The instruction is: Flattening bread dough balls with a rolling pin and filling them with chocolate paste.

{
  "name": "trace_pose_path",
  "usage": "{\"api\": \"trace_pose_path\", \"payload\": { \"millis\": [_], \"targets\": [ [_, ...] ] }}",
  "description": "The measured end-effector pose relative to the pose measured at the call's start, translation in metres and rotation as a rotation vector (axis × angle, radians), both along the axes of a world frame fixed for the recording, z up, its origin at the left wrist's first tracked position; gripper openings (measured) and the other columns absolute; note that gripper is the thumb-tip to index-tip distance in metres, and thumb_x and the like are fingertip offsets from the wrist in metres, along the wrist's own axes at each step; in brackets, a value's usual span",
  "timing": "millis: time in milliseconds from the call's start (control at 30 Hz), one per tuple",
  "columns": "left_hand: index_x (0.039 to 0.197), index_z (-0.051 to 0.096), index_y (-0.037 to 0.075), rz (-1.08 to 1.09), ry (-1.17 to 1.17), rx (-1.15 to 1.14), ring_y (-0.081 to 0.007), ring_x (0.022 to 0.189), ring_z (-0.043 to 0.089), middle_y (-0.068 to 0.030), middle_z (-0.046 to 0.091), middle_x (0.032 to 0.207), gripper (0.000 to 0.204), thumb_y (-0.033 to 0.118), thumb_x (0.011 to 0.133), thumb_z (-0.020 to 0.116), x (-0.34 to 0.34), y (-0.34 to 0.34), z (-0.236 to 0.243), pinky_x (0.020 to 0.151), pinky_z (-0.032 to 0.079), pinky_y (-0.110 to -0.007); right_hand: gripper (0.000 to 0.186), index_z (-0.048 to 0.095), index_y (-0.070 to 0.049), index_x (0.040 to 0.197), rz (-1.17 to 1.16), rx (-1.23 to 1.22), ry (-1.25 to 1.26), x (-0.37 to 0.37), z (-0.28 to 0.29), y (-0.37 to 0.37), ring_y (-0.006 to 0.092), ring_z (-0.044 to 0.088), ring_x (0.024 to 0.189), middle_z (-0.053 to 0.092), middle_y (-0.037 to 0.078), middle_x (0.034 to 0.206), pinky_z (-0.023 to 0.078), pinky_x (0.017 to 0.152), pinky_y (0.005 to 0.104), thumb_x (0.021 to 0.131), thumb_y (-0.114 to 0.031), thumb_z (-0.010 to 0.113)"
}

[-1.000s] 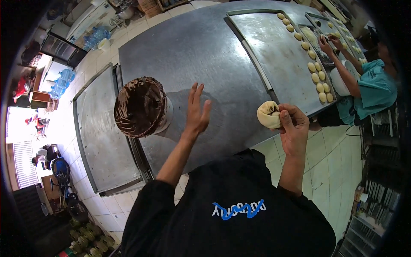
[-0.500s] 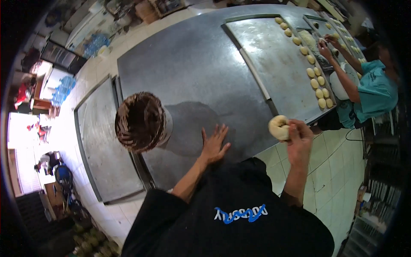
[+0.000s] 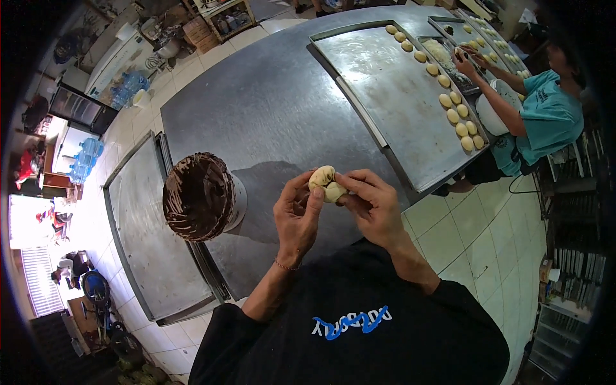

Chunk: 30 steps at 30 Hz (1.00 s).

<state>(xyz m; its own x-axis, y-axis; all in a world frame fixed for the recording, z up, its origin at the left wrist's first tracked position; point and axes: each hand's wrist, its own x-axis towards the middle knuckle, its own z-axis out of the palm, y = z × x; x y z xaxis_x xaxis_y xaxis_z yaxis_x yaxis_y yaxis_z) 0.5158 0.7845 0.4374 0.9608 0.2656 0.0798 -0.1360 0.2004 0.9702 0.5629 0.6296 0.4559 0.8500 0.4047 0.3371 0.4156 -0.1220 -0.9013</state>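
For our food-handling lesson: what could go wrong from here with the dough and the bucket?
The dough piece, held by the left hand and right hand, has a dark-stained fold, so it might split or leak if squeezed. The bucket is caked with brown paste around its rim; brushing it could leave smears.

Left hand (image 3: 297, 219), right hand (image 3: 377, 210), close together, pinching

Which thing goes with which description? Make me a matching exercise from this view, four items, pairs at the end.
1. dough piece
2. tub
3. dough balls
4. co-worker's shirt

A. lined along the right side of a tray
B. teal
C. between the fingers of the left hand and right hand
D. brown inside, left of both hands

Pairs: 1-C, 2-D, 3-A, 4-B
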Motion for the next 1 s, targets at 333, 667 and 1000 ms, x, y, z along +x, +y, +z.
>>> {"api": "trace_pose_path", "payload": {
  "millis": [333, 667, 1000],
  "targets": [
    [0.138, 0.039, 0.0, -0.257, -0.182, 0.264, -0.0304, 0.128, 0.043, -0.0216, 0.042, 0.137, 0.047, 0.015, 0.096, 0.052, -0.004, 0.005, 0.039, 0.101, 0.041, -0.036, 0.014, 0.064, -0.001, 0.096, -0.051, 0.094, -0.08, -0.006, 0.029, 0.007, 0.023, 0.067, 0.081, 0.063, 0.013, 0.1, 0.056, 0.066, 0.0294, 0.084, -0.005, 0.067],
    [0.122, 0.049, -0.002, -0.081, 0.137, -0.061, -0.0167, 0.105, 0.058, -0.014, 0.058, 0.118, 0.038, 0.017, 0.092, 0.062, -0.01, 0.002, 0.033, 0.087, 0.049, -0.028, 0.013, 0.065, 0.002, 0.096, -0.074, -0.126, -0.173, -0.008, 0.042, 0.008, 0.0191, 0.065, 0.087, 0.063, 0.013, 0.101, 0.055, 0.07, 0.0278, 0.083, 0.004, 0.065],
    [0.117, 0.048, -0.002, -0.02, 0.106, -0.191, -0.0137, 0.09, 0.06, -0.0097, 0.057, 0.109, 0.035, 0.022, 0.094, 0.06, -0.015, 0.004, 0.025, 0.078, 0.05, -0.026, 0.014, 0.062, 0.003, 0.101, 0.077, 0.007, 0.225, -0.012, 0.042, 0.007, 0.0116, 0.063, 0.081, 0.063, 0.007, 0.091, 0.053, 0.069, 0.0225, 0.087, 0.002, 0.06]
  ]
}}
